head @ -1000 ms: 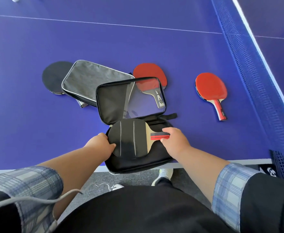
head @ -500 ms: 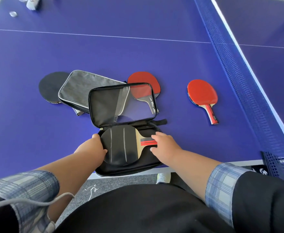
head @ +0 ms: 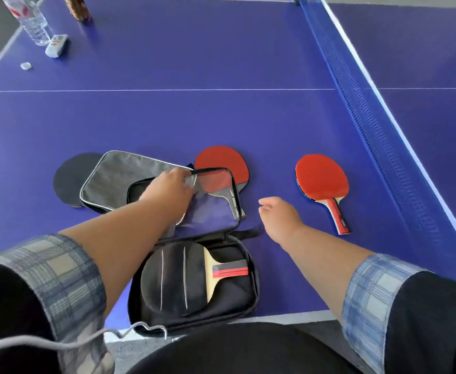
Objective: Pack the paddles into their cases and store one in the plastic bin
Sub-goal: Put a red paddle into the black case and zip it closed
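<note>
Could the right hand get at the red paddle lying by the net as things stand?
Probably yes. The right hand hovers open and empty, and the red paddle lies alone just beyond it, with only bare table between them, its handle pointing toward the person.

A black paddle (head: 177,282) lies flat in the open black case (head: 237,295). Two red paddles (head: 319,179) lie beyond; a grey case (head: 113,179) covers what seems another black paddle (head: 70,176).

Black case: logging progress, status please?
Left hand gripping the open lid. Right hand empty, hovering. Black paddle lies inside black case. Nothing blocking.
</note>
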A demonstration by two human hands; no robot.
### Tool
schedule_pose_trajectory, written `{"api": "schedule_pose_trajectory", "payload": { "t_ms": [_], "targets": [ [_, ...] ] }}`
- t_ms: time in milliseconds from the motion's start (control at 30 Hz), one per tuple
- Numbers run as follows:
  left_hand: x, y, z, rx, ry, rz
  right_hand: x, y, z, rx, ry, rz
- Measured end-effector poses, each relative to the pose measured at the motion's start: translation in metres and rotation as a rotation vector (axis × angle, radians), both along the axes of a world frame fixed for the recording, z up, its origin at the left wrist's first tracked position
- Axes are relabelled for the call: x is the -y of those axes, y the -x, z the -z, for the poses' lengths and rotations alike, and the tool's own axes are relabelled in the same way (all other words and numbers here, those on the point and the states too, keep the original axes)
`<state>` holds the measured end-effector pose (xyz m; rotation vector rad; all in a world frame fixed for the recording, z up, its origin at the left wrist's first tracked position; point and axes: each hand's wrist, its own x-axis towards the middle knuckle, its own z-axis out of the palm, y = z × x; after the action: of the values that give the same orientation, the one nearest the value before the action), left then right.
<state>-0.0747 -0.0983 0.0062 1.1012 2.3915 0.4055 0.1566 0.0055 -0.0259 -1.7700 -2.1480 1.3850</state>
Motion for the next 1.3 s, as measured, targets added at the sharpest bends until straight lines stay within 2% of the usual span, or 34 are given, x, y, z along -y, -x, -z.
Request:
{"api": "schedule_pose_trajectory", "payload": {
  "t_ms": [100,233,400,500,567,667,867,1067,1300],
  "targets": [
    [-0.05,0.007,0.006,-0.014,-0.036,-0.014,-0.024,0.011,0.021,0.028,0.072,-0.045],
    [-0.098,0.021,0.035,-0.03,0.038,-0.021,-0.027,0.019,0.044,0.113,0.124,-0.175],
    [-0.151,0.043,0.055,-0.021,0.084,-0.07,-0.022,0.024,0.057,0.149,0.019,-0.222],
    [-0.175,0.047,0.068,0.011,0.254,-0.052,-0.033,0.029,0.058,0.164,-0.013,-0.306],
    [-0.186,0.043,0.076,-0.036,0.351,-0.052,-0.038,0.031,0.061,0.204,-0.06,-0.404],
    [-0.187,0.037,0.08,-0.123,0.39,-0.053,-0.037,0.032,0.063,0.226,-0.149,-0.467],
    [-0.195,0.045,0.076,-0.067,0.41,-0.085,-0.033,0.024,0.066,0.138,-0.122,-0.391],
    [-0.215,0.026,0.038,0.076,0.167,-0.065,-0.028,0.018,0.058,-0.051,0.217,-0.043],
    [-0.204,0.001,0.001,0.142,0.006,0.0,-0.009,-0.002,0.027,-0.184,0.236,0.097]
  ]
}}
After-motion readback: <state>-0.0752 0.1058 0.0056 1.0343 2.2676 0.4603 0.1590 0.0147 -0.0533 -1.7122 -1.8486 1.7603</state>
